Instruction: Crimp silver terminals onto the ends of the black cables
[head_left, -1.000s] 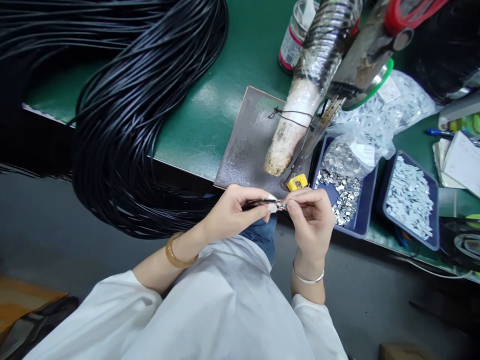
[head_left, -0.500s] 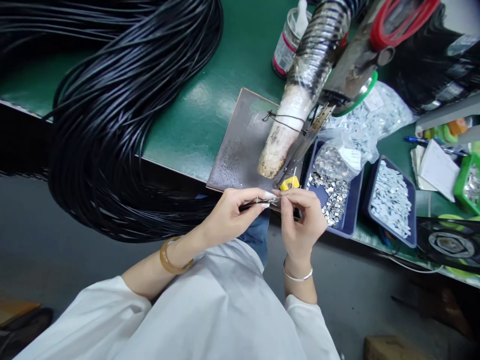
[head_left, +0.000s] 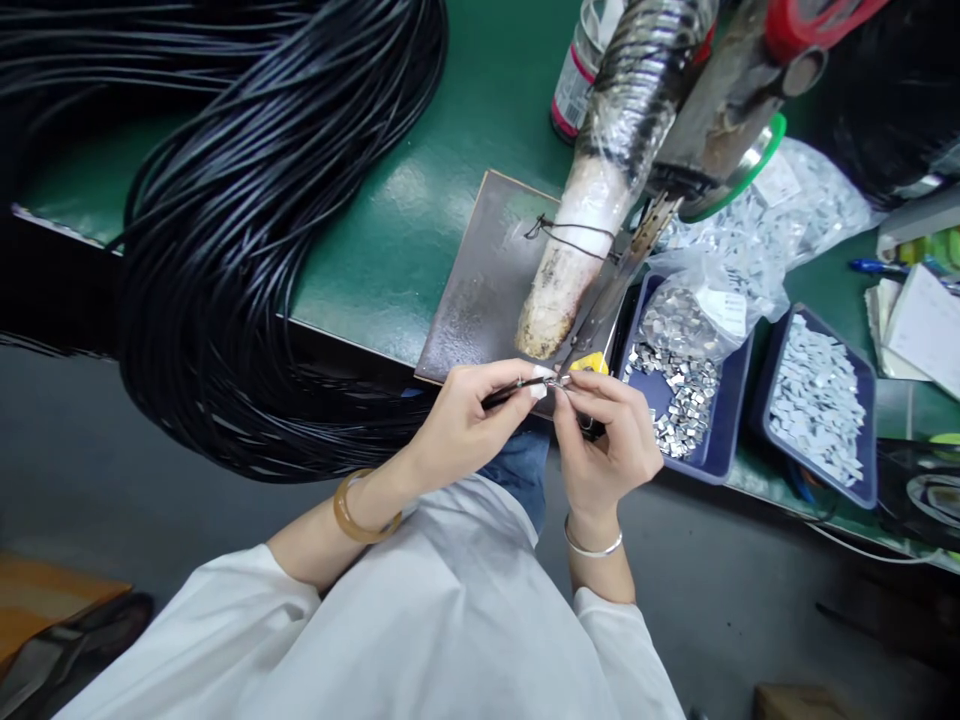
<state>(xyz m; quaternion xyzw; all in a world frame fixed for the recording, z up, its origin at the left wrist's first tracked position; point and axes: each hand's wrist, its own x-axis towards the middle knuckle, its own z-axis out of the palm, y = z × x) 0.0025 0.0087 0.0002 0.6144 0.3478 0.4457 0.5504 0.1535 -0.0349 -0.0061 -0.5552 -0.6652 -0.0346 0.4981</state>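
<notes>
Black cable end is in your left hand, clamped between thumb and fingers, its thin tip poking out toward your right hand. Right grip: fingertips right at that tip; too small to tell if they're closed on it or apart. Both grips are at the near edge of the table. Just beyond the right grip, yellow item. Ahead of both, dark board, with a wrapped hose angled over it. Right of the right grip, blue tray with shiny metal pieces; farther right, second tray with pale pieces. Clear bags behind the trays. Jar well ahead. Big black cable bundle left of the left grip, hanging over the table edge.
</notes>
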